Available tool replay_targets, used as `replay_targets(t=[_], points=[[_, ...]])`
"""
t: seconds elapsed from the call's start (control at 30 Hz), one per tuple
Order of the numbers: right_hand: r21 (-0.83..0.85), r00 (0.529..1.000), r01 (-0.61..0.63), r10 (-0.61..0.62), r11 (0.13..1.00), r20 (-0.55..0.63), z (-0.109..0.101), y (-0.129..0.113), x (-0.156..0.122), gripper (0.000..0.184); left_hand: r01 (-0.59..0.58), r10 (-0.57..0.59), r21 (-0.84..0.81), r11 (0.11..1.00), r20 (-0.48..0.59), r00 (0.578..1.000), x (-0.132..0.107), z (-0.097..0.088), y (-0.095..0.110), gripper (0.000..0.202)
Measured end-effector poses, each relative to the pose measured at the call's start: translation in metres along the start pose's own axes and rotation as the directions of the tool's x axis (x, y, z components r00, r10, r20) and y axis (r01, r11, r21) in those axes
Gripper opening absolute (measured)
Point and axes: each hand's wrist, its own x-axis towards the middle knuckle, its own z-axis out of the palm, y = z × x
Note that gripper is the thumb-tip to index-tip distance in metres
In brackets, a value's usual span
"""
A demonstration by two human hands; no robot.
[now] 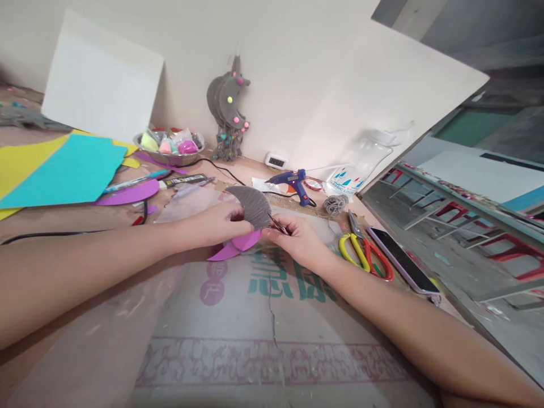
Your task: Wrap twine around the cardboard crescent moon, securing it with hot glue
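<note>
My left hand is closed on a crescent wrapped in grey yarn, its fingers at the left side. Below the crescent, a purple foam or paper piece with a pointed end sticks out under my hands. At the crescent's right edge, my right hand pinches a thin dark tool; whether it is tweezers or small scissors cannot be made out. A loose grey strand runs down over the printed sheet beneath my hands.
Right of my hands lie scissors, a phone and a yarn ball. Behind are a blue glue gun, a clear jug and a bowl of clay packs. A decorated grey moon hangs behind; coloured sheets lie left.
</note>
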Motion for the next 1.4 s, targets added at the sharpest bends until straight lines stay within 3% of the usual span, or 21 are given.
replay_targets(t=[0.3, 0.6, 0.8, 0.97, 1.2, 1.4], points=[[-0.08, 1.0, 0.018, -0.018, 0.997, -0.004, 0.0004, 0.001, -0.0015, 0.021, 0.007, -0.006, 0.022, 1.0, -0.01, 1.0, -0.0004, 0.0025, -0.0027, 0.024], [-0.098, 1.0, 0.018, -0.018, 0.995, 0.003, 0.0016, 0.0009, -0.0015, 0.021, 0.1, -0.097, 0.066, 0.993, -0.053, 0.994, 0.0, 0.0018, -0.0007, 0.04], [-0.047, 0.999, 0.033, -0.033, 0.998, 0.001, -0.0002, 0.0055, 0.001, 0.017, 0.126, -0.142, -0.238, 0.963, -0.052, 0.989, 0.0003, -0.0028, -0.0012, 0.037], [-0.002, 1.0, 0.003, -0.003, 1.0, 0.001, -0.0012, 0.0042, 0.0018, 0.021, 0.197, -0.225, -0.247, 0.949, -0.089, 0.97, -0.0002, -0.0021, -0.003, 0.037], [0.078, 1.0, -0.018, 0.017, 0.997, 0.013, -0.0005, 0.0025, 0.0025, 0.016, 0.11, -0.123, -0.185, 0.977, -0.06, 0.991, -0.0002, 0.0, -0.0056, 0.039], [0.092, 0.999, -0.027, 0.024, 0.995, 0.041, -0.0015, 0.0034, 0.0028, 0.015, 0.113, -0.132, -0.175, 0.978, -0.097, 0.986, -0.0007, 0.0006, -0.0064, 0.039]])
